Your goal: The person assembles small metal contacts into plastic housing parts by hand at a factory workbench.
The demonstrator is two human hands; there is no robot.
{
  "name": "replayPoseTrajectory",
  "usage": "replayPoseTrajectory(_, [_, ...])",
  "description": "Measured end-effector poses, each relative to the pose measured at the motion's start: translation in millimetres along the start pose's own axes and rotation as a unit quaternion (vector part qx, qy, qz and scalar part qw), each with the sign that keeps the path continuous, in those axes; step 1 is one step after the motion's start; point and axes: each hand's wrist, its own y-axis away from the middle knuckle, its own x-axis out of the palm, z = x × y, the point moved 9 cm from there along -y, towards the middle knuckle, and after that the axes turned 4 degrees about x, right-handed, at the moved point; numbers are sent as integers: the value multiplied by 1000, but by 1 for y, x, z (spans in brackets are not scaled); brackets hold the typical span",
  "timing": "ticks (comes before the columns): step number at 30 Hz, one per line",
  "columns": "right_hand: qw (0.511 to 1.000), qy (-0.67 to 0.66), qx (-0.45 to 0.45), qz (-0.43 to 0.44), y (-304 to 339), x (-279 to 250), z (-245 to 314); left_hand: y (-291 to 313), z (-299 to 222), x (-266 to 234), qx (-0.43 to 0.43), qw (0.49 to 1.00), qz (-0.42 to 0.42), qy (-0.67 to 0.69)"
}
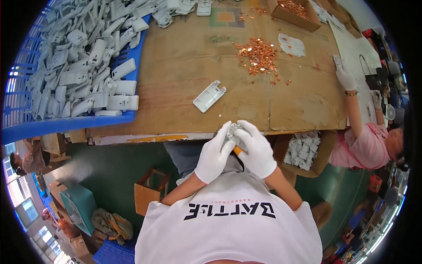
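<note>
Both of my hands wear white gloves and meet just in front of the table's near edge. My left hand is closed around a small pale plastic part, whose greyish inner side shows between the fingers. My right hand is closed against the same part. From under its fingers sticks the orange handle of a tool; the tool's working end is hidden. On the cardboard beyond my hands lies a single white plastic housing, hollow side up.
A blue crate heaped with white housings stands at left. Small copper pieces lie in a pile on the cardboard. A carton of white parts sits by my right arm. At right, a gloved co-worker reaches across the table.
</note>
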Motion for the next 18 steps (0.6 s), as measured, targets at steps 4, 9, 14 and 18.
replayPoseTrajectory(4, [996,27,-64,-57,-26,-25,-10,-2,14,-15,-40,995,-30,90])
replayPoseTrajectory(9, [943,219,-70,-240,-88,-128,-102,7,2,-81,15,973,-179,-142])
replayPoseTrajectory(14, [877,410,103,-227,-140,-191,-255,18,6,-133,17,926,-265,-268])
replayPoseTrajectory(18, [861,451,122,-201,-160,-218,-321,27,7,-154,14,899,-299,-319])
